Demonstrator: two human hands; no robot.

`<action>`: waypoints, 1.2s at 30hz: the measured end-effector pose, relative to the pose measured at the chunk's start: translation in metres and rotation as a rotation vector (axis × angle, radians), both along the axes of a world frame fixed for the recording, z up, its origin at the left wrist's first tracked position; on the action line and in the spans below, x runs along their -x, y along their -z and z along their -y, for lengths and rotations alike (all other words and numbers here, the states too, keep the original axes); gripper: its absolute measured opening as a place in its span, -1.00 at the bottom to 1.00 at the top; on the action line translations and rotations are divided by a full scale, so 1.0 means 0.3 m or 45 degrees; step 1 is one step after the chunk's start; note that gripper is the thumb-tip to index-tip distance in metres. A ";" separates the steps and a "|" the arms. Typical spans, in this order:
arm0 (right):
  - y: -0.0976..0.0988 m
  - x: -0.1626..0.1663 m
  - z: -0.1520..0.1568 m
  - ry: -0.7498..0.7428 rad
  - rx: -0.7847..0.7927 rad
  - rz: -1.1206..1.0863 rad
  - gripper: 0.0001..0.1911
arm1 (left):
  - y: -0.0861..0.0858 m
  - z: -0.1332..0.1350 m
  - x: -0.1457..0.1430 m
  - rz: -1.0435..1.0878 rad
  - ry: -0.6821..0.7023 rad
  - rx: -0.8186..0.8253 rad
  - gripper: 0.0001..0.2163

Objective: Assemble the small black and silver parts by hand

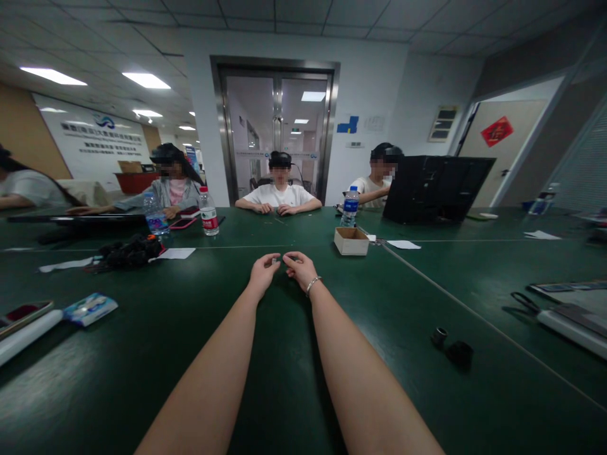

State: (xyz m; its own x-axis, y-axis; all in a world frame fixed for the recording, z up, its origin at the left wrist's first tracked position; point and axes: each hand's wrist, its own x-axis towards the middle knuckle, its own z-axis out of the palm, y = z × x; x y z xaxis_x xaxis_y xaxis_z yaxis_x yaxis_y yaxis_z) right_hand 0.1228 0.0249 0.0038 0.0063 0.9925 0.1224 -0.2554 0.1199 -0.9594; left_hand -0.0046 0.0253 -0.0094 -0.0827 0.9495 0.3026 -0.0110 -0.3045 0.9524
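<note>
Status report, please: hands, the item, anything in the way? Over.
Left hand pinches small pale piece. Right hand pinched close beside it, contact unclear. Cardboard box beyond on green table, apart from hands.

The small piece (274,260) at the fingertips of the left hand (263,273) is showing pale, almost white. A bracelet (313,285) on the wrist of the right hand (300,268) is glinting silver. The table (199,316) under both hands is looking dark green, crossed by thin pale seams. Beyond the right hand, a box (351,241) is showing tan inside and off-white outside, and the bottle (349,207) behind it is wearing a blue label. Beyond the left hand, a second bottle (208,213) is wearing a red label, and a bundle (129,251) is looking black with an orange spot. Far left of the left hand, a packet (90,308) is showing blue and white. Right of the right forearm, two small parts (451,346) are looking black.
</note>
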 end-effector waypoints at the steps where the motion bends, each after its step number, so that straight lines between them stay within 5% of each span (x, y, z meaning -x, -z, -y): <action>1: 0.002 0.000 -0.002 -0.003 -0.010 0.020 -0.73 | -0.005 0.003 0.001 0.019 -0.011 -0.025 -0.72; 9: -0.004 -0.003 -0.007 -0.132 0.127 -0.162 -0.89 | -0.018 0.013 0.008 0.107 -0.074 -0.065 -0.72; 36: -0.003 -0.014 -0.003 -0.064 0.072 -0.200 -0.87 | -0.004 0.000 0.016 -0.021 -0.070 0.083 -0.76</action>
State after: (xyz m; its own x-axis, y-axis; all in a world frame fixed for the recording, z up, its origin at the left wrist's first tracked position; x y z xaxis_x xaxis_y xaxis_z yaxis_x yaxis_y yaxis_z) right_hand 0.1271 0.0258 0.0047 -0.0291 0.9973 0.0674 -0.4070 0.0498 -0.9120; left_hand -0.0093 0.0254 -0.0081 -0.1309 0.9615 0.2417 0.0196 -0.2412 0.9703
